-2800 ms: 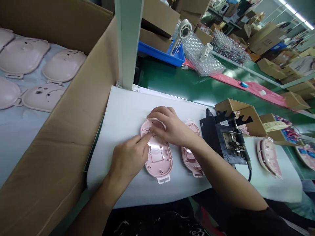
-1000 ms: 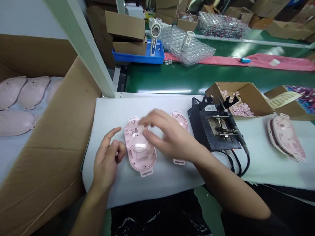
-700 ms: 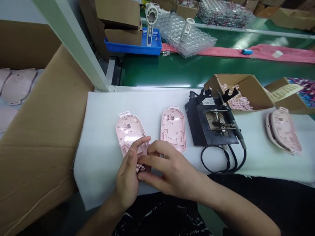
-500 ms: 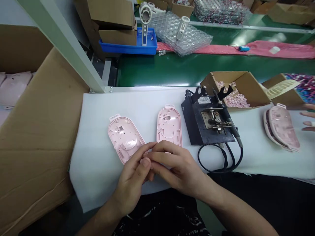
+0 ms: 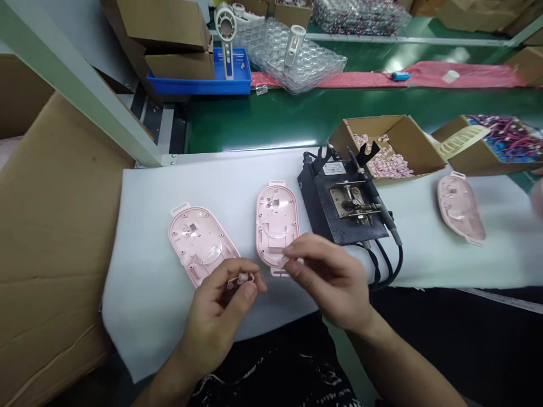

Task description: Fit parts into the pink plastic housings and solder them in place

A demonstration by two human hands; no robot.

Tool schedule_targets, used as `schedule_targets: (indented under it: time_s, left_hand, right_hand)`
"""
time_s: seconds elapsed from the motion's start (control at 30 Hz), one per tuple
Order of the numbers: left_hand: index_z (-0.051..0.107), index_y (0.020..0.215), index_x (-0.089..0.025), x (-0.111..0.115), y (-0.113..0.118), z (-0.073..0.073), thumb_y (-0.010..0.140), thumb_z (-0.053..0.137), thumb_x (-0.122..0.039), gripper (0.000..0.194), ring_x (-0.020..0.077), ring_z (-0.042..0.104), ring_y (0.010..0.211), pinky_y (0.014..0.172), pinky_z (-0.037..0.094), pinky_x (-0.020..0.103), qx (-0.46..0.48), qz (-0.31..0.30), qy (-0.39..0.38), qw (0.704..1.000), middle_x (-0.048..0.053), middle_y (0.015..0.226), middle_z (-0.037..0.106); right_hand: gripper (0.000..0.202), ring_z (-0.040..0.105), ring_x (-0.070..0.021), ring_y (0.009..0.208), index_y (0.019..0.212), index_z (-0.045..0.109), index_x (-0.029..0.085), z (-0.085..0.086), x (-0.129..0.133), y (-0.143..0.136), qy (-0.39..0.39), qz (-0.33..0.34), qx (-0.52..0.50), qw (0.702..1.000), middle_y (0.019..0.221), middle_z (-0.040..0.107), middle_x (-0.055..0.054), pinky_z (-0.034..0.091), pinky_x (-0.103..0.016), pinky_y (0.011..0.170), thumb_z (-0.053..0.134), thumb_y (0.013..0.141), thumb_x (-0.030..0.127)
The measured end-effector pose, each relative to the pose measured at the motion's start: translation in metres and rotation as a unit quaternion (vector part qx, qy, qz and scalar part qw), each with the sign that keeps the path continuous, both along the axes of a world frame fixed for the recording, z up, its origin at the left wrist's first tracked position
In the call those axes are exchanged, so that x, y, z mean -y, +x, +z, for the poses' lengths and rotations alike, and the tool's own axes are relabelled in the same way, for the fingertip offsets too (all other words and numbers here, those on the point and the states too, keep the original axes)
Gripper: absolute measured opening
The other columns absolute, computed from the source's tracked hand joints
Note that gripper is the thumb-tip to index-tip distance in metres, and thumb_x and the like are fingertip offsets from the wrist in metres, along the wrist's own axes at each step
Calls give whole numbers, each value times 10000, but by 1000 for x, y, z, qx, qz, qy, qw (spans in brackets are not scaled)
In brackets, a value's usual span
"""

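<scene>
Pink and very small, a few plastic parts [image 5: 240,278] sit pinched between the thumb and curled fingers of the left hand [image 5: 220,311], low over the near edge of the white foam sheet [image 5: 144,305]. The right hand [image 5: 333,280] hovers just to the right of it, apart from it, with thumb and forefinger brought together; whether anything lies between those fingertips is too small to tell. Just beyond the left hand a pink oval shell [image 5: 201,243] lies open side up on the sheet, tilted to the left, its near end partly hidden by the fingers. A second pink oval shell [image 5: 276,223] lies beside it to the right, standing straighter, its near end just beside the right hand's fingertips. Right of that sits a black fixture [image 5: 339,206] with a metal mechanism on top and black cables looping off its near side. Further right on the sheet lies another pink shell [image 5: 460,208]. Behind the fixture an open cardboard box [image 5: 419,152] holds many small pink parts. A large cardboard carton [image 5: 51,215] fills the left side. Beyond the sheet runs a green conveyor belt [image 5: 263,118], and at the far side stand a blue tray [image 5: 199,85] and stacked clear blister trays [image 5: 305,59].
</scene>
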State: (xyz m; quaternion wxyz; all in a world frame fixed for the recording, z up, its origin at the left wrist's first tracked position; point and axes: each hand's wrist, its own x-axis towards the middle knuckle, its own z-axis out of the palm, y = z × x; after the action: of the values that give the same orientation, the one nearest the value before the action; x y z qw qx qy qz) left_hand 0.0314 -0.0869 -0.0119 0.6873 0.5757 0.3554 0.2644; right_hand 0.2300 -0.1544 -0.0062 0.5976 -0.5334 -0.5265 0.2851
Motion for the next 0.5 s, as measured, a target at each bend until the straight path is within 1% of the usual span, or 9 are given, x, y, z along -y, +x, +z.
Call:
schedule_targets:
  time_s: [0.07, 0.17, 0.23, 0.27, 0.3, 0.37, 0.43, 0.47, 0.5]
  left_hand:
    - [690, 1058, -244, -5, 5, 5, 968, 581, -396, 207, 124, 519, 665, 612, 452, 246, 19, -46, -6, 999, 30, 863, 652]
    - [694, 883, -205, -14, 22, 19, 936, 561, -366, 216, 146, 501, 651, 581, 407, 269, -40, -188, 1, 981, 22, 727, 596]
    - [693, 792, -200, -21, 35, 28, 947, 546, -329, 249, 142, 502, 621, 571, 385, 278, -114, -267, 76, 954, 12, 683, 601]
    - [705, 792, -200, -25, 42, 30, 960, 534, -318, 267, 145, 525, 636, 588, 392, 288, -154, -283, 140, 936, 15, 710, 633]
    - [719, 817, -203, -29, 47, 32, 976, 519, -316, 279, 154, 561, 675, 619, 407, 300, -202, -282, 214, 913, 20, 761, 670]
    - [739, 906, -213, -42, 56, 30, 1010, 474, -326, 306, 185, 629, 788, 687, 437, 326, -306, -261, 337, 851, 32, 882, 722]
    - [741, 942, -209, -57, 60, 26, 1031, 428, -337, 350, 209, 654, 828, 688, 440, 337, -389, -242, 389, 799, 46, 926, 733]
    - [740, 936, -201, -65, 61, 24, 1034, 415, -346, 369, 218, 657, 815, 664, 432, 337, -414, -236, 396, 784, 55, 917, 731]
    - [740, 927, -193, -73, 62, 22, 1031, 413, -353, 378, 225, 655, 791, 637, 421, 335, -429, -233, 397, 777, 65, 902, 728]
  right_hand:
    - [179, 686, -163, 854, 1083, 726, 287, 5, -7, 14, -28, -42, 36, 998, 963, 727, -18, 589, -316, 735, 689, 944, 181]
    - [107, 710, -193, 865, 1023, 745, 239, 12, -31, 33, -112, -88, 154, 978, 976, 759, -39, 580, -344, 772, 676, 947, 264]
    - [131, 713, -198, 799, 967, 765, 219, 14, -52, 41, -182, -92, 243, 948, 908, 775, -38, 554, -342, 745, 648, 937, 270]
    - [149, 710, -200, 775, 953, 773, 212, 13, -63, 44, -217, -85, 280, 931, 884, 778, -39, 537, -339, 733, 635, 929, 263]
    - [163, 705, -204, 765, 964, 776, 207, 11, -73, 45, -249, -76, 310, 914, 877, 780, -43, 521, -337, 727, 627, 920, 256]
    - [196, 700, -215, 781, 1023, 772, 202, 6, -89, 46, -294, -64, 347, 888, 900, 784, -56, 491, -330, 722, 622, 906, 250]
    - [203, 691, -218, 784, 1021, 765, 204, 1, -97, 45, -309, -66, 370, 874, 903, 780, -64, 460, -318, 706, 605, 901, 236]
    - [193, 683, -215, 768, 983, 765, 206, -2, -100, 44, -310, -69, 380, 868, 883, 775, -64, 443, -310, 689, 591, 901, 227]
    - [189, 674, -210, 750, 930, 761, 206, -4, -101, 43, -310, -71, 390, 864, 862, 769, -65, 426, -304, 671, 574, 902, 218]
